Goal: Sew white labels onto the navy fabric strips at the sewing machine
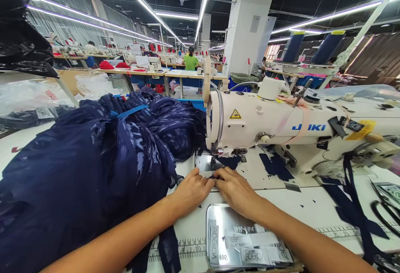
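Both hands are meeting under the machine head: the left hand [192, 190] and right hand [236, 192] are pinching a small dark strip [214, 177] between closed fingertips, just short of the sewing machine [268, 125]. Navy fabric [93, 165] is heaping up left of the fingers, and a label tray [218, 214] is sitting just below them.

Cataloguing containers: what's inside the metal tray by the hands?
White printed labels lie loose in the metal tray. The right arm covers its far right corner, so that part is hidden.
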The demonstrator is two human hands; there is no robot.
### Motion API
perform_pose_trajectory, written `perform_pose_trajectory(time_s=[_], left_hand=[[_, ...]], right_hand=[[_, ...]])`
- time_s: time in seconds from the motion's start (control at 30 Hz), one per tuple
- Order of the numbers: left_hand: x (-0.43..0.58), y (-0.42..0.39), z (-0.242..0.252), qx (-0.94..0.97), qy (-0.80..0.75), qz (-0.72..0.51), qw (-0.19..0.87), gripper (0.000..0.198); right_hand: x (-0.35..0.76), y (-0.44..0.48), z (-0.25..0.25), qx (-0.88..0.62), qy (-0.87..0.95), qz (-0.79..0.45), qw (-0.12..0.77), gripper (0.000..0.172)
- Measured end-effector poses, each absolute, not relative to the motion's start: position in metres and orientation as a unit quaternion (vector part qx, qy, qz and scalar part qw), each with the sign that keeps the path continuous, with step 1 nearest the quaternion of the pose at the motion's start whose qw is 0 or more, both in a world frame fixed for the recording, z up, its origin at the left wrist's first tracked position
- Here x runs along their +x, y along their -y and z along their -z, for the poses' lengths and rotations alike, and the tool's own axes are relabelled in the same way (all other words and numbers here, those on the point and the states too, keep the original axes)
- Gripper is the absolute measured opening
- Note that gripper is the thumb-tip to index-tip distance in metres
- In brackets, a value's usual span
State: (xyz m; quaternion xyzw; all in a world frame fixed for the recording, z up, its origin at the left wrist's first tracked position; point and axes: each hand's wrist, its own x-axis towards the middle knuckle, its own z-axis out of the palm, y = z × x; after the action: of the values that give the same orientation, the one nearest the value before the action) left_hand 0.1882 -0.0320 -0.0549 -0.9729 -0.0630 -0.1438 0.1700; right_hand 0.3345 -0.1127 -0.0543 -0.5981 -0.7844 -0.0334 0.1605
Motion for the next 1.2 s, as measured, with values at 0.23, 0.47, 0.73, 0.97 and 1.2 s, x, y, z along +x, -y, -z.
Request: perform_pose_trajectory(time_s=[0.23,0.47,0.73,0.97,1.2], left_hand=[[0.162,0.029,0.037,-0.968,0.019,0.203,0.143,0.016],[0.184,0.029,0.052,-0.987,0.031,0.145,0.064,0.011],[0.214,0.033,0.056,-0.977,0.118,0.129,0.122,0.011],[0.222,0.036,0.063,-0.966,0.139,0.162,0.143,0.012],[0.229,0.037,0.066,-0.959,0.162,0.180,0.147,0.013]], right_hand=[[0.330,0.115,0.053,-0.522,0.834,0.176,0.021,0.015],[0.369,0.098,0.050,-0.436,0.874,0.214,0.012,0.025],[0.392,0.082,0.061,-0.476,0.858,0.189,0.021,0.036],[0.393,0.083,0.060,-0.478,0.860,0.174,0.041,0.036],[0.392,0.084,0.060,-0.491,0.857,0.153,0.036,0.039]])
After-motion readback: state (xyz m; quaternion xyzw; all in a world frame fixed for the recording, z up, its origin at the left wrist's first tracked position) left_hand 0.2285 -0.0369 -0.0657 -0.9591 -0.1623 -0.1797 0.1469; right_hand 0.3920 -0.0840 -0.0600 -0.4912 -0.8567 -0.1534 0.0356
